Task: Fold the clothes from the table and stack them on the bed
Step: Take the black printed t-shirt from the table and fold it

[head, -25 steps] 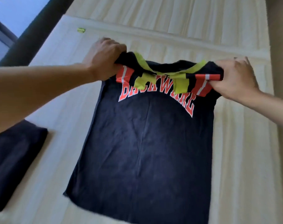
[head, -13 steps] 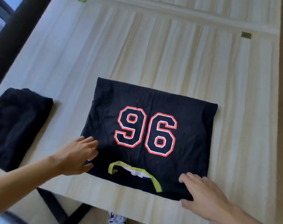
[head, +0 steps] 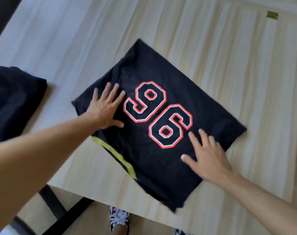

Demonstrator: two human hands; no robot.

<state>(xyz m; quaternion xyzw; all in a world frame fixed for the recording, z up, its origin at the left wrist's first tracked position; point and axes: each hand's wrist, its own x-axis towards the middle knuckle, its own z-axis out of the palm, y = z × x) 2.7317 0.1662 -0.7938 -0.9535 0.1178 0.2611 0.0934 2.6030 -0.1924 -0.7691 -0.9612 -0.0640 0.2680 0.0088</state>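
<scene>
Turned askew since a moment ago — folded shirt [head: 161, 73] at the table's [head: 229, 65] near edge, right hand [head: 210, 160] and left hand [head: 105, 107] apart, both flat on it with fingers spread, dark pile [head: 13, 102] to the left, hinge [head: 272, 15] far back.

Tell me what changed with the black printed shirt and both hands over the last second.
Both hands pinched the collar end of the black shirt with the orange 96, folded it toward the person and let go. Now the left hand and right hand press flat on it, and it has turned askew. The dark folded garment stays left on the pale wooden table.
</scene>
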